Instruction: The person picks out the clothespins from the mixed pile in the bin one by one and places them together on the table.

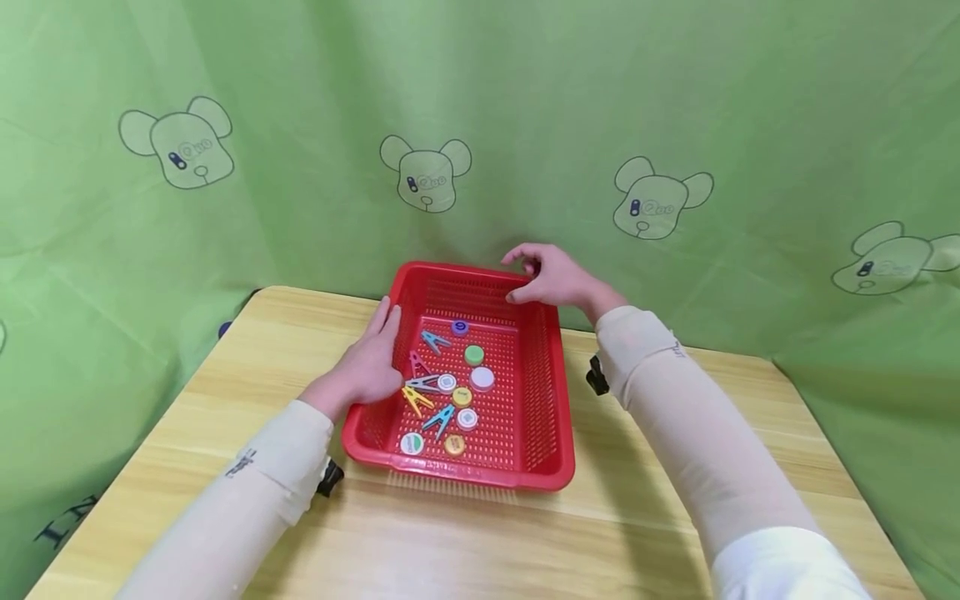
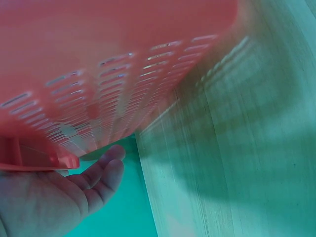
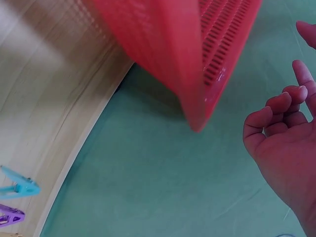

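A red plastic basket (image 1: 551,400) with slotted walls stands on the table, holding several coloured round caps (image 1: 482,379) and small clothespins (image 1: 439,421). At its left rim, my left hand (image 1: 367,367) grips the basket, thumb side over the rim and fingers along the outside. In the left wrist view the rim crosses the left hand (image 2: 54,197), hiding its thumb, with bent fingertips showing below. My right hand (image 1: 555,279) hovers at the far right corner, thumb and fingers spread apart with nothing between them. The right wrist view shows a gap between that hand (image 3: 284,133) and the basket (image 3: 182,64).
A light wooden table (image 1: 225,400) lies under the basket. A cyan clothespin (image 3: 22,187) and a purple clothespin (image 3: 10,216) lie near the table's edge in the right wrist view. Behind the table hangs a green curtain (image 1: 525,100) printed with cartoon heads.
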The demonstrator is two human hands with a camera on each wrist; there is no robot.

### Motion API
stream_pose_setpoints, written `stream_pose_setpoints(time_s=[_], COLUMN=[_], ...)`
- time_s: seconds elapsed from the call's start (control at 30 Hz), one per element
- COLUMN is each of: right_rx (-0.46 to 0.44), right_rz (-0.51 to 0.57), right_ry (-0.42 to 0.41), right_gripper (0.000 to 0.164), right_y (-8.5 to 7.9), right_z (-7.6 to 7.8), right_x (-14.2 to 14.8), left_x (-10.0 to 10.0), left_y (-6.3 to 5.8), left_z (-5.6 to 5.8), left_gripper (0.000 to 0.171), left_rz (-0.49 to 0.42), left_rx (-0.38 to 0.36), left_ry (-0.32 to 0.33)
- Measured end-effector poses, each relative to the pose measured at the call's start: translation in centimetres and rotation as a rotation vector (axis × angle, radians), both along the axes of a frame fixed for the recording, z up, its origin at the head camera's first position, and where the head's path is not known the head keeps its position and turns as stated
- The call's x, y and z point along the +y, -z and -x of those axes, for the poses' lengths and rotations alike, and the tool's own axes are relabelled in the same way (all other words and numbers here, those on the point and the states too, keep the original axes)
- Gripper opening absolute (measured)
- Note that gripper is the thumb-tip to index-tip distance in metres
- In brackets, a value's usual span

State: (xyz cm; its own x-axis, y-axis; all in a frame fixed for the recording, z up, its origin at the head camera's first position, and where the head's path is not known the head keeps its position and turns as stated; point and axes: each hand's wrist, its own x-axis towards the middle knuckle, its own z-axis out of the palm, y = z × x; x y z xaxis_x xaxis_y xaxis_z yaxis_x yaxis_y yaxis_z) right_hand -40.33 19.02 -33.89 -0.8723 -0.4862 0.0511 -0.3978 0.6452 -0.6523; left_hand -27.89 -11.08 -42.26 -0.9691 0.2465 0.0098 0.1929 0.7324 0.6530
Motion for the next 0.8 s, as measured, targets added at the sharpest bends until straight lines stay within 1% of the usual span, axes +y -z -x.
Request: stream_pose_setpoints(time_s=[0.17, 0.3, 0.43, 0.67, 0.8], right_rx=[0.0, -0.017, -0.034, -0.035, -0.049], right_rz=[-0.001, 0.01, 0.025, 0.037, 0.053], right_ry=[-0.013, -0.017, -0.034, -0.073, -0.089], right_gripper=[0.057, 0.056, 0.054, 0.053, 0.051], right_y=[-0.2, -0.2, 0.1, 0.7, 1.4], right_z=[-0.2, -0.3, -0.1, 0.2, 0.3], right_x=[-1.3, -2.2, -3.1, -4.7, -5.6], left_x=[0.0, 0.1, 0.0, 0.0, 0.0], left_y=[0.0, 0.0, 0.0, 0.1, 0.1], left_z=[0.0, 0.1, 0.1, 0.2, 0.2], left_gripper=[0.107, 0.107, 0.107, 0.108, 0.108], left_rz=[0.008, 0.007, 0.005, -0.006, -0.013], left_rx=[0.003, 0.006, 0.006, -0.007, -0.014], left_ry=[0.001, 0.002, 0.0, -0.004, -0.006])
